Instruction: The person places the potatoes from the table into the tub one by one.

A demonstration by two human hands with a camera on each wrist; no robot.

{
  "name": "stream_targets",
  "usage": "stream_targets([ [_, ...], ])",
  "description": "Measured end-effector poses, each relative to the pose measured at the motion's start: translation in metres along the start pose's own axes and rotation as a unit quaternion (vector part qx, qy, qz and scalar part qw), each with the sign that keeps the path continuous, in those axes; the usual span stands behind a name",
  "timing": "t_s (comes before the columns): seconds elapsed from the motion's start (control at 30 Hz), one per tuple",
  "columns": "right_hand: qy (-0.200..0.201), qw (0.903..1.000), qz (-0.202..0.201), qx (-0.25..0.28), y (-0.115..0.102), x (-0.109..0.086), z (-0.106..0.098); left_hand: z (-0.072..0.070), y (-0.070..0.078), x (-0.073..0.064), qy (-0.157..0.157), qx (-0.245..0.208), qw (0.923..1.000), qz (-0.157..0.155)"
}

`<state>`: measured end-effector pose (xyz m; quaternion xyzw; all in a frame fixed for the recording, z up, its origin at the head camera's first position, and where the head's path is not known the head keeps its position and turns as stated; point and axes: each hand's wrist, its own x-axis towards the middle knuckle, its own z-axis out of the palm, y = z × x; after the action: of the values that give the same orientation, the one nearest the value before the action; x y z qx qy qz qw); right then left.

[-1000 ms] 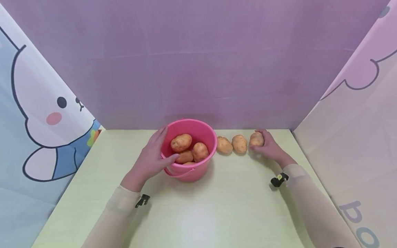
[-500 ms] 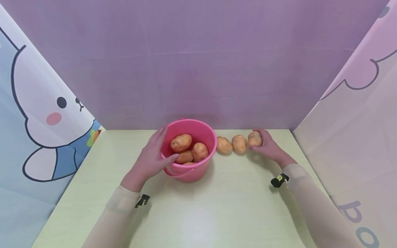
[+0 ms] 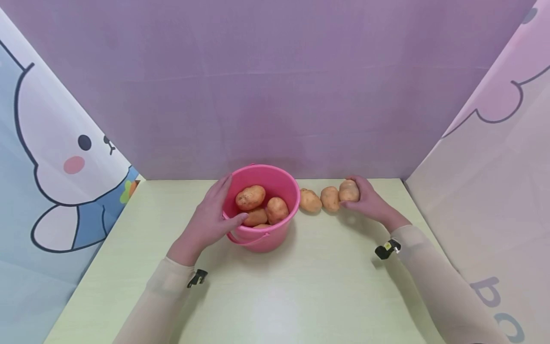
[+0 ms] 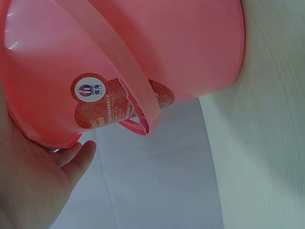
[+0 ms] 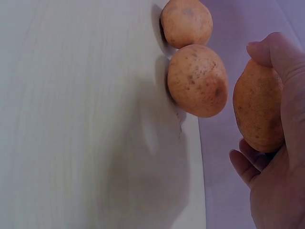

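Note:
My left hand [image 3: 206, 224] holds the rim of a pink plastic bucket [image 3: 278, 235], its thumb reaching over the near edge. Inside lie several potatoes [image 3: 250, 198]. In the left wrist view the bucket's handle [image 4: 116, 52] hangs down across a red label [image 4: 102, 104]. At the right, my right hand [image 3: 370, 203] grips a potato [image 5: 258, 107] between thumb and fingers, raised off the table. Just left of it, a round potato [image 3: 330, 198] sits on the table, and a longer potato [image 3: 310, 200] lies between that one and the bucket.
The pale wood-grain table [image 3: 275, 291] ends at a purple cloth backdrop [image 3: 275, 95]. Printed cloth walls, a rabbit panel [image 3: 56, 143] on the left and a pink-and-white panel [image 3: 498, 191] on the right, close in both sides.
My right hand has lifted the potato it holds and moved it a little left, toward the other two on the table. The left hand and the bucket have stayed in place.

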<state>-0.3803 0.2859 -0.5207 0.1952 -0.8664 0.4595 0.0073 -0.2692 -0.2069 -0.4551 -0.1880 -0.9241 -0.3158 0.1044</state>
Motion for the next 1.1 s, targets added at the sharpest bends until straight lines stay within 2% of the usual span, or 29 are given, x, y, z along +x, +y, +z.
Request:
stream_targets([
  [0.23, -0.003, 0.9997, -0.023, -0.009, -0.014, 0.001, -0.002, 0.000, 0.000, 0.000, 0.000, 0.001, 1.0000, 0.000],
  [0.53, -0.039, 0.9990, -0.007, -0.019, -0.037, 0.000, 0.000, -0.001, 0.001, 0.001, 0.000, -0.001, 1.0000, -0.001],
  [1.1, -0.060, 0.9962, -0.033, -0.054, -0.062, 0.006, 0.001, 0.000, 0.002, 0.000, 0.000, -0.007, 1.0000, -0.001],
])
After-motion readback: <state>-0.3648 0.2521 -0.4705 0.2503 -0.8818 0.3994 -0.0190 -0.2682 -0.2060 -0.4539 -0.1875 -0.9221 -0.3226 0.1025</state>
